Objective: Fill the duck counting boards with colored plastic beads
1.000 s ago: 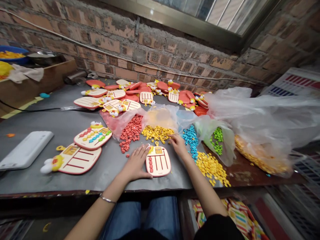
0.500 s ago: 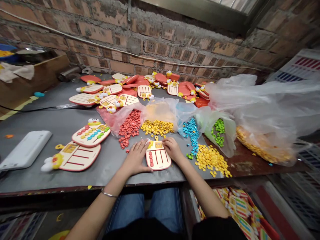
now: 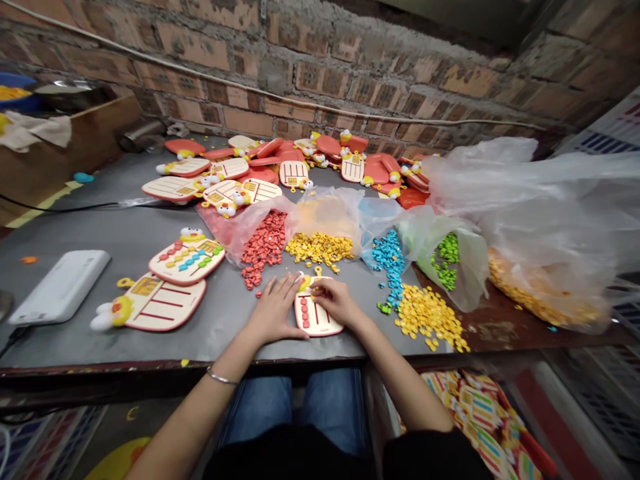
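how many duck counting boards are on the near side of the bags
3. One duck counting board lies under the right hand, with red pieces in one column. One has coloured pieces in rows. One has bare rows, left of the left hand. None looks hidden.

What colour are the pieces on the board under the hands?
Red pieces, best seen in the head view.

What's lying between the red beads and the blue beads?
In the head view, yellow beads lie between the red beads and the blue beads.
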